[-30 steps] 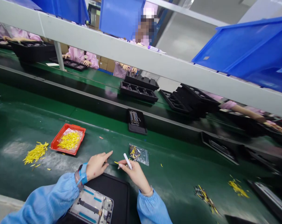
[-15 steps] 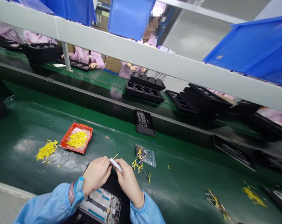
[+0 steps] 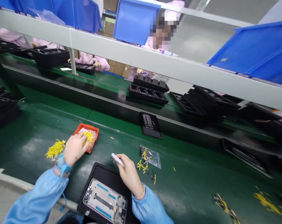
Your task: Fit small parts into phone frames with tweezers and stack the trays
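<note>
My left hand [image 3: 74, 148] reaches into the red tray [image 3: 93, 128] of small yellow strips, fingers curled over them; whether it holds one is hidden. My right hand [image 3: 129, 170] is closed round a white stick-like tool [image 3: 117, 160] above the far edge of a black tray [image 3: 99, 175]. In that tray lies an open phone frame [image 3: 105, 200] with blue tabs. Both arms wear blue sleeves.
A pile of loose yellow strips [image 3: 55, 148] lies left of the red tray. A clear bag [image 3: 151, 153] with yellow-black parts sits right of my right hand. A black tray with a part [image 3: 150, 125] rides the conveyor. Black trays and people in pink are beyond; blue bins sit on the rail above.
My left hand has left the right hand and moved left to the red tray. The right hand keeps the white tool. The view has shifted, showing more of the black tray.
</note>
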`<act>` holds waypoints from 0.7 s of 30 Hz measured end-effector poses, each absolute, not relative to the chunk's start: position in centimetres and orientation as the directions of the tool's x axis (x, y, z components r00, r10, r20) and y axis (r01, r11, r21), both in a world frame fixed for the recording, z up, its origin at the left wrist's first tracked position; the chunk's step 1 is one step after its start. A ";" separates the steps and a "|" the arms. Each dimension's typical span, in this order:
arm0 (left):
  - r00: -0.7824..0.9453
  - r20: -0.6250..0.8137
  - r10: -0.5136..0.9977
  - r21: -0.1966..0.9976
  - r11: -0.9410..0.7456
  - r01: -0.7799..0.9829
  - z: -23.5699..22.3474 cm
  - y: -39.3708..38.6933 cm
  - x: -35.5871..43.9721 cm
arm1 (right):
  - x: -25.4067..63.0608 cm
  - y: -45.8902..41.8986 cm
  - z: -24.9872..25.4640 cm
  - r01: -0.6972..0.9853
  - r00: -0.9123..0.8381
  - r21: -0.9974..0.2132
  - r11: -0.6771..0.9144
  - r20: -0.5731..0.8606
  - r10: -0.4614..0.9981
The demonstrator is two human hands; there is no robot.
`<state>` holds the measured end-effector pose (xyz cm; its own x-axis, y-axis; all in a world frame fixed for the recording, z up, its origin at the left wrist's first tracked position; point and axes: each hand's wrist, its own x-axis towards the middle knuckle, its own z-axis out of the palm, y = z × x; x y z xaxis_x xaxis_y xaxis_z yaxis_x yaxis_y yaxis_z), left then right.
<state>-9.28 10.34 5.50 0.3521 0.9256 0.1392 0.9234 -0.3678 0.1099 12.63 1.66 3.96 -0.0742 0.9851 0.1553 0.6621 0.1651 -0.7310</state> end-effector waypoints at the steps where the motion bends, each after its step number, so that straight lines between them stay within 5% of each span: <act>1: 0.341 0.147 0.929 0.053 -0.352 0.935 5.4 11.0 -10.1 | 12.5 1.8 4.0 0.649 -0.071 -0.742 0.166 0.158 0.985; 6: 0.354 0.210 0.911 0.010 -0.364 0.931 4.4 12.1 -11.2 | 11.8 2.3 3.9 0.590 -0.046 -0.792 0.160 0.165 0.985; 15: 0.414 0.256 0.874 0.604 -0.479 0.638 4.0 8.7 -7.7 | 11.7 2.5 4.4 0.442 -0.016 -0.887 0.134 0.141 0.990; 21: 0.570 0.167 0.804 0.779 -0.462 0.424 5.5 6.4 -5.4 | 10.9 2.1 5.4 0.392 -0.069 -0.914 0.099 0.078 0.995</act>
